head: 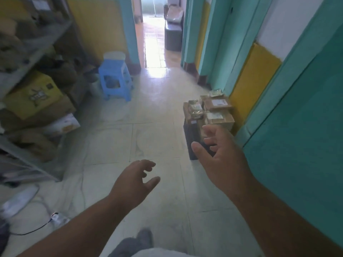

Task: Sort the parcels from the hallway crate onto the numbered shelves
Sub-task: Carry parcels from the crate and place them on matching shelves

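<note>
A dark crate (193,138) stands on the floor against the right wall, heaped with several brown cardboard parcels (218,105) bearing white labels. My right hand (220,156) hovers in front of the crate's near side with its fingers spread, holding nothing. Lower and to the left, my left hand (135,179) hangs over the floor tiles, fingers loosely apart and empty. A grey metal shelf rack (42,43) lines the left wall, stuffed with boxes and bags; no shelf numbers are readable.
A blue plastic stool (116,80) with a white lid on it sits by the left wall. A yellow box (35,95) fills a lower shelf. A fan and a black cable (35,229) lie at the bottom left. A doorway (157,34) opens ahead.
</note>
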Motion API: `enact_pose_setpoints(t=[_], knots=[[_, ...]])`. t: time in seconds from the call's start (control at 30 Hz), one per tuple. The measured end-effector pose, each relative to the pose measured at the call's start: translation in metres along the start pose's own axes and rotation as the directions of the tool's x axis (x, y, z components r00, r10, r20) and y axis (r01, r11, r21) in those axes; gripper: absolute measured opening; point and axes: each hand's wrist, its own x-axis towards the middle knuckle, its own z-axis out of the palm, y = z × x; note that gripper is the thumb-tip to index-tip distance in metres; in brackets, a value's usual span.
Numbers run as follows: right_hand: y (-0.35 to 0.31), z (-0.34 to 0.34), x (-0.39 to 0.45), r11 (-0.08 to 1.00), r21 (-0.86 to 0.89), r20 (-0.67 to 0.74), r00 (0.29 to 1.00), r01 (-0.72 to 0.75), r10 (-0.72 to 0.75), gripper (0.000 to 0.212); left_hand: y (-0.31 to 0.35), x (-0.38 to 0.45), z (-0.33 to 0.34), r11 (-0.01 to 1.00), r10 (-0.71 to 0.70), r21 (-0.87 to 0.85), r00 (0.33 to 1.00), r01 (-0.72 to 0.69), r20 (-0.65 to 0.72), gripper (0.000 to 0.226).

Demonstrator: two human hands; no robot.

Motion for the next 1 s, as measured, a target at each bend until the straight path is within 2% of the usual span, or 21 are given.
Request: enact_pose_setpoints(t=[0.1, 0.27, 0.43, 0.6, 0.77, 1.0], knots=[[0.008, 0.023, 0.066, 1.000, 0.006, 0.018, 1.000, -0.023, 0.023, 0.047, -0.013, 0.065, 0.002, 1.000, -0.005, -0.016, 0.999, 0.006, 0.032, 0.042], [0.025, 0.050, 0.182, 0.992, -0.012, -0.030, 0.991, -0.129, 0.129, 0.042, -0.014, 0.220, -0.006, 0.995, 0.101, -0.011, 0.991, -0.100, 0.086, 0.038], [0.041, 0.034, 0.269, 0.965, -0.069, -0.170, 0.956, -0.252, 0.238, 0.042, 0.026, 0.359, -0.014, 0.967, 0.247, 0.005, 0.945, -0.254, 0.214, 0.037], [0.088, 0.024, 0.356, 0.937, -0.078, -0.277, 0.910, -0.341, 0.308, 0.043, 0.066, 0.486, 0.019, 0.940, 0.323, 0.006, 0.897, -0.341, 0.303, 0.031], [0.138, 0.018, 0.471, 0.926, -0.110, -0.248, 0.912, -0.360, 0.325, 0.041, 0.093, 0.600, 0.045, 0.942, 0.321, -0.007, 0.892, -0.337, 0.317, 0.030], [0.156, 0.027, 0.623, 0.928, -0.115, -0.207, 0.922, -0.355, 0.328, 0.043, 0.095, 0.747, 0.035, 0.944, 0.299, 0.027, 0.888, -0.329, 0.349, 0.031]])
